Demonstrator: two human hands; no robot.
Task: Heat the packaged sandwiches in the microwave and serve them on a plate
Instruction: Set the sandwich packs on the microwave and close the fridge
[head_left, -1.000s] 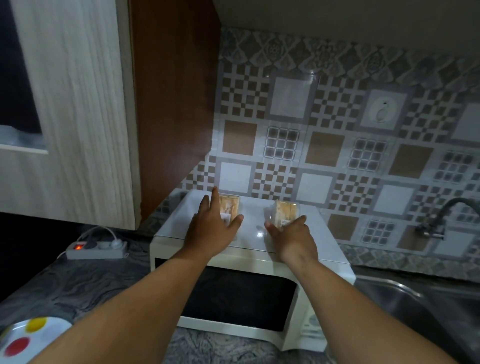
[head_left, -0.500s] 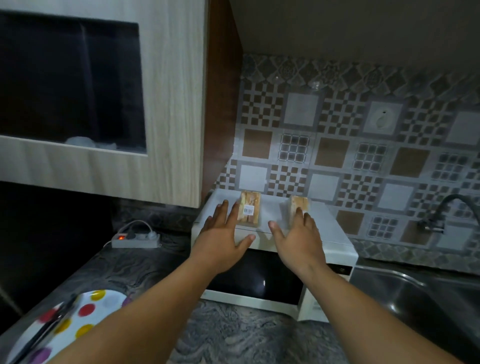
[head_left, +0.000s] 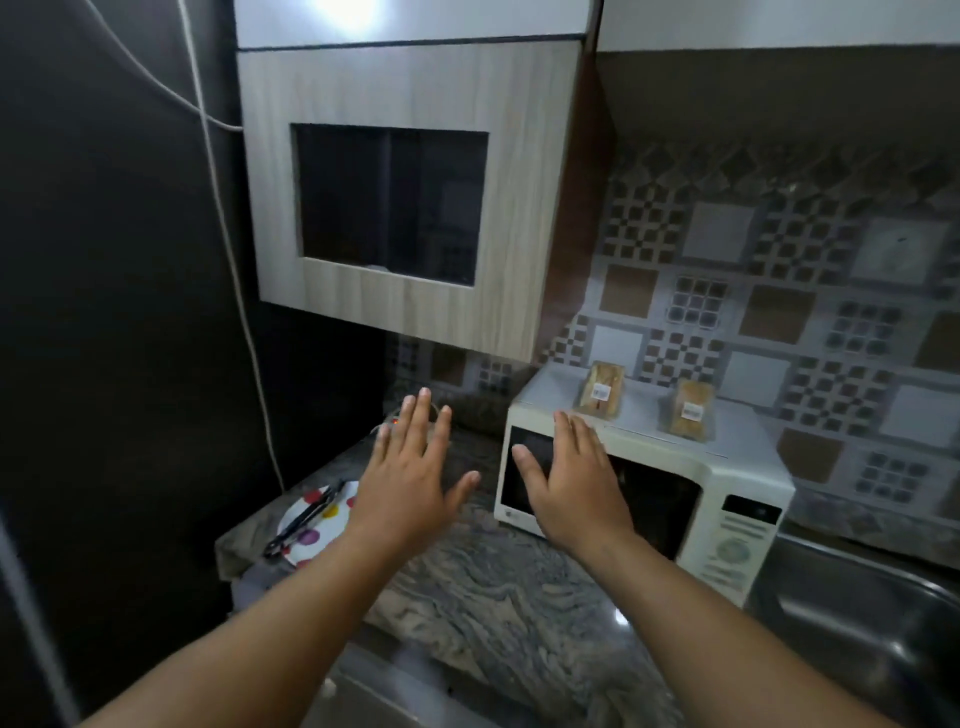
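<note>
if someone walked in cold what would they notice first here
Two open hands held out mid-frame, the left hand above the counter and the right hand before the closed microwave. On the microwave's top stand two packaged sandwiches, the left sandwich and the right sandwich, apart from each other. At the counter's left end lies a polka-dot plate with dark tongs across it.

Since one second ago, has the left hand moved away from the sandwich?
Yes. The left hand has moved away from the left sandwich on the microwave, leftward and down, over the counter.
</note>
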